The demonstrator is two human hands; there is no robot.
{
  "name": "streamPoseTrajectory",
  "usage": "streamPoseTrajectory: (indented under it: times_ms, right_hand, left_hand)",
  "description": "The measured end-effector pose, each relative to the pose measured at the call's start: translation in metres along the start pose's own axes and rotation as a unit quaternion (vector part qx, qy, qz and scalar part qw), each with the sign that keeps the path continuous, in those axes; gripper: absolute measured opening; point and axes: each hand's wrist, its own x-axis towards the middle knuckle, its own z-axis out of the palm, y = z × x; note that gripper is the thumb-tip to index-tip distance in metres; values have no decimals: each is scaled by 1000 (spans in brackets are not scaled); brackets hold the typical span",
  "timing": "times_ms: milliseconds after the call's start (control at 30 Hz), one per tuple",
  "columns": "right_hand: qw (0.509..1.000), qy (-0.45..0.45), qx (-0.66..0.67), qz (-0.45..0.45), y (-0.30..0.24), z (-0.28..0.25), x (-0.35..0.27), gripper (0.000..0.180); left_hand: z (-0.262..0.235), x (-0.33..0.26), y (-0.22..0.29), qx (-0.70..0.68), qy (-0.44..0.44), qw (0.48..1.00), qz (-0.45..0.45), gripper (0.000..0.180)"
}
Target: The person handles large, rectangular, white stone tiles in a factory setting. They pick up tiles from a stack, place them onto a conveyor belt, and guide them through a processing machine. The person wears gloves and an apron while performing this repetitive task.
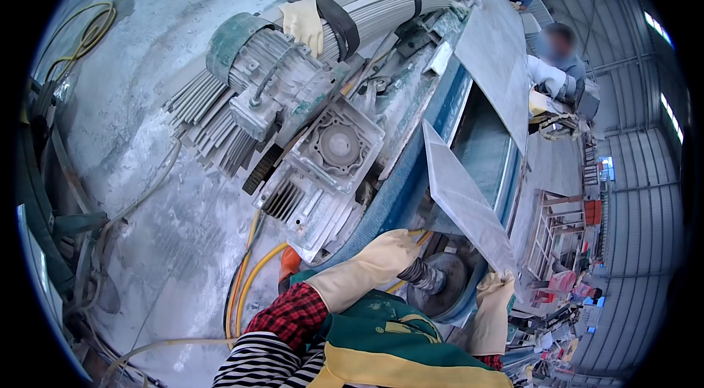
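My left hand (394,251), in a cream rubber glove, is closed above a dark ribbed stem (425,277). Whatever its fingers hold is hidden. The stem leads to a round dark disc (442,291). My right hand (496,288), gloved alike, is closed on the near corner of a pale grey slab (469,201). That slab is tilted, its pointed far end rising over a blue-sided conveyor (392,208). Farther along, a larger grey slab (493,58) lies across the conveyor.
A dusty motor (275,76) and gearbox (339,142) flank the conveyor on the left. Bundled pale strips (367,3) lie behind, with a loose glove (303,23) on top. Yellow hoses (253,287) run across the dusty floor. A co-worker (559,69) stands at the far right.
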Motion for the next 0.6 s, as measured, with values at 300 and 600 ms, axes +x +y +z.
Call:
streamPoseTrajectory:
  times_ms: [300, 600]
  right_hand:
    - [1000, -3, 2, 6, 0, -21, 15, 28]
    - [999, 33, 5, 9, 15, -7, -9, 28]
  left_hand:
    - [9, -7, -1, 26, 3, 1000, 7, 14]
    - [3, -9, -1, -16, 2, 1000, 16, 9]
